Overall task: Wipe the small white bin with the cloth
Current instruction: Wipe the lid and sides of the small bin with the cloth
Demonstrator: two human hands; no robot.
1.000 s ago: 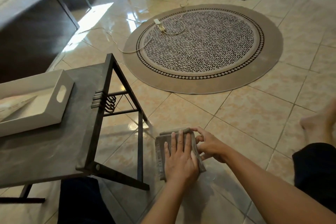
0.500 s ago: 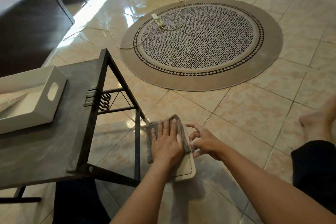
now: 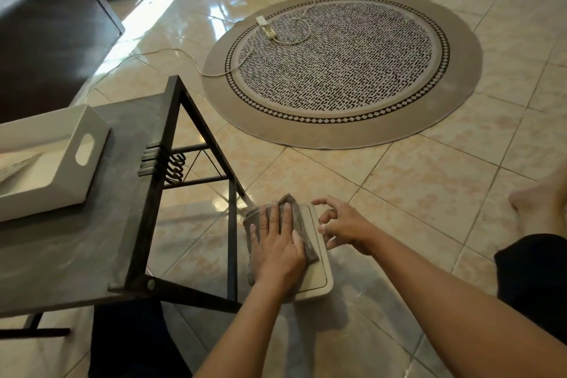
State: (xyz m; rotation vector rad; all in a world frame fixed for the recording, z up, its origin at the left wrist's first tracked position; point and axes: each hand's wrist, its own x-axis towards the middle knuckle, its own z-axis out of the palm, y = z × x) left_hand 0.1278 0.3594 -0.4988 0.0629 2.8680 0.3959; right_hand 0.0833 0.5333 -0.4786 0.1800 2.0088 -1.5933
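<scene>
One small white bin (image 3: 319, 273), smooth plastic with rounded corners, sits on the glossy tiled floor (image 3: 399, 181) at about 4 o'clock from the dark desk (image 3: 61, 255). One grey, napped cloth (image 3: 302, 224) lies on its top. The left hand (image 3: 277, 247) presses flat on the cloth, fingers spread. The right hand (image 3: 345, 225), at 3 o'clock beside the bin, is loosely open and holds nothing. One white tray (image 3: 73, 163) rests on the desk.

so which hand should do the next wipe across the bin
Left. The left hand lies flat on the cloth atop the bin; the right hand is open beside its edge, holding no cloth.
</scene>
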